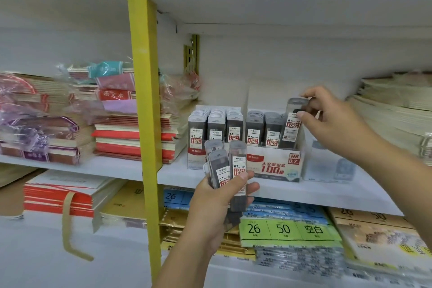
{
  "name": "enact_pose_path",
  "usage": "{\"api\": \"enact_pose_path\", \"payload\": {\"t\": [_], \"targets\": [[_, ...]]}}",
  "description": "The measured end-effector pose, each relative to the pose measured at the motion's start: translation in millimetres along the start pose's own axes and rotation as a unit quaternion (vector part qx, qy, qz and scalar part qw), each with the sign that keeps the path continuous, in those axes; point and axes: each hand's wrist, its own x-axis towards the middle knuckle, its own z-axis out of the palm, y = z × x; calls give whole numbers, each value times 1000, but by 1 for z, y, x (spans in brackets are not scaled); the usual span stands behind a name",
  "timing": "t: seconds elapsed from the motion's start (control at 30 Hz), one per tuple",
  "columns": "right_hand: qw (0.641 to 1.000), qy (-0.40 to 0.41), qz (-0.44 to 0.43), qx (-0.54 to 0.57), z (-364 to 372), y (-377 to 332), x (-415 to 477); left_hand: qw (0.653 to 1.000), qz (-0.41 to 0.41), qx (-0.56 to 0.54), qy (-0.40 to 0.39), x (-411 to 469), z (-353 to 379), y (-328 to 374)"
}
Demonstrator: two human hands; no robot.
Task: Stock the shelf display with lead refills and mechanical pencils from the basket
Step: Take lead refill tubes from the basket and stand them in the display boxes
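Currently the right hand [327,114] pinches one refill [292,124] by its top, so it may jam entering the box [275,166], and the bundle [224,166] clamped in the left hand [217,199] could slip.

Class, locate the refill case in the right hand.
Head view, centre-right: the refill case, pinched by the right hand, tilts at the right end of the 0.7 display box.
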Motion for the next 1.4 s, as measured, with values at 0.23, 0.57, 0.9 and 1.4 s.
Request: {"api": "enact_pose_path", "payload": {"t": [0.23,0.57,0.9,1.4], "targets": [[1000,19,-6,4,2,14,4,1000,5,4,-6,2,8,-3],[970,52,42,-235,19,10,-7,1000,9,17,-9,-13,17,1],[947,-119,49,294,25,-48,-57,996,22,55,-65,-13,28,24],[993,113,5,44,-1,5,-16,995,-23,63,-74,9,17,12]]}}
